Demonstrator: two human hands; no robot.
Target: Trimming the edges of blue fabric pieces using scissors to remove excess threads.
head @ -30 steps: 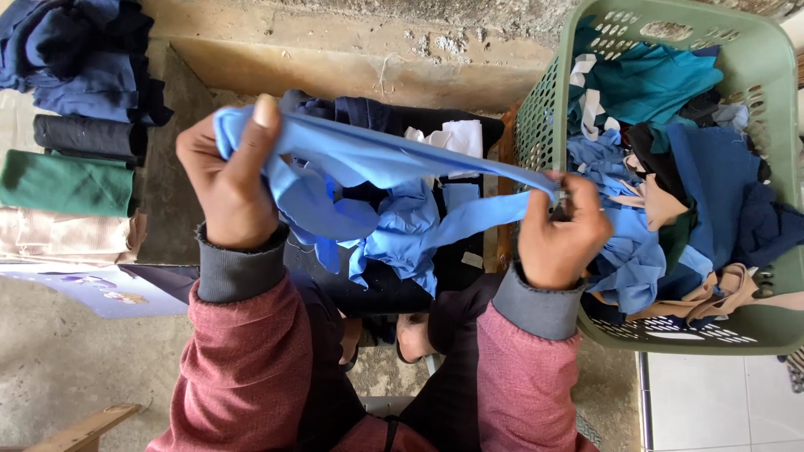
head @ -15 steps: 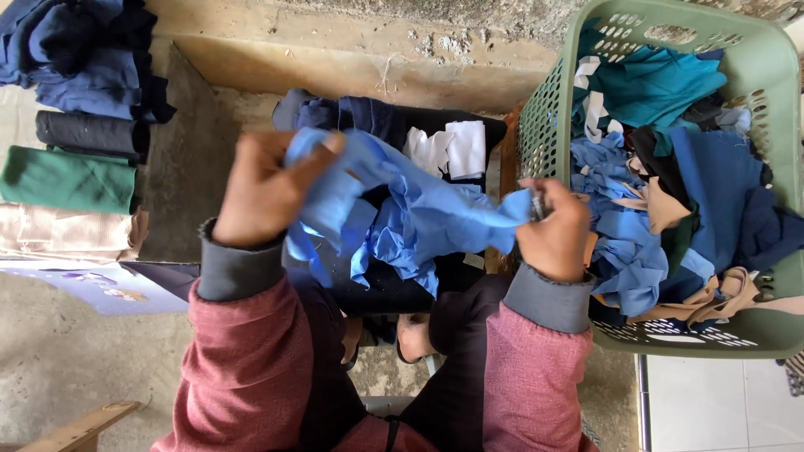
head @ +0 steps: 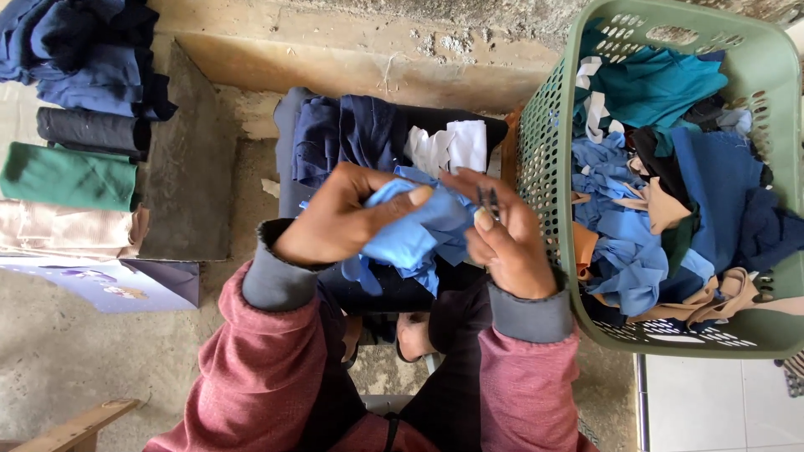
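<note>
While the light blue cloth (head: pixel 414 234) is bunched small between both hands, it sits over the lap, just in front of the dark pile (head: pixel 368 134). Left hand (head: pixel 339 222) is closed on it, thumb pressed across the top of the wad. Right hand (head: pixel 502 238) pinches its near edge; a small dark tool (head: pixel 490 201), like tweezers or snips, shows between the fingers, but exactly how it is held cannot be told.

Progress, judged from how things lie: the piece looks mid-handling, neither set down nor sorted. Just beyond the hands, dark navy and white pieces lie heaped on the low stand. Rolled and folded cloths (head: pixel 71 176) in green, beige and dark grey are stacked at far left, so some work seems finished. The green basket (head: pixel 536 142) at right holds many loose scraps (head: pixel 662 201), so plenty seems left.

Against a second ago: the cloth was then stretched wide as a strip between raised hands; half a second ago it was gathering; now it is compact and the hands are close together.
</note>
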